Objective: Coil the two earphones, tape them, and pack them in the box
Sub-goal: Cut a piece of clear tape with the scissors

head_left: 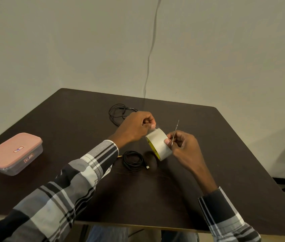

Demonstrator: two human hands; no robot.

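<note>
From where I sit watching the head view, the dark brown table [208, 172] fills most of the frame, pushed into a pale wall corner with a thin cable [149, 55] hanging down the wall at 12 o'clock. Next in size is the box [12, 153], pink-lidded with a clear base and closed, lying at about 9 o'clock near the table's left edge, well apart from everything else. Both plaid sleeves reach in from 6 o'clock toward the centre. My left hand [134, 127] is curled, its fingertips pinching the loose end of tape at the top of the tape roll [159, 144], which is held up above the table at centre. My right hand [183, 145] grips the roll's far side, thumb pressed on its face, and also holds a thin metal blade [175, 132] that sticks up toward 12 o'clock. Just at 7 o'clock of the roll, a coiled black earphone [133, 160] lies on the table, its plug pointing right. The second earphone [118, 113] lies loose and uncoiled at 11 o'clock, behind the left hand
</note>
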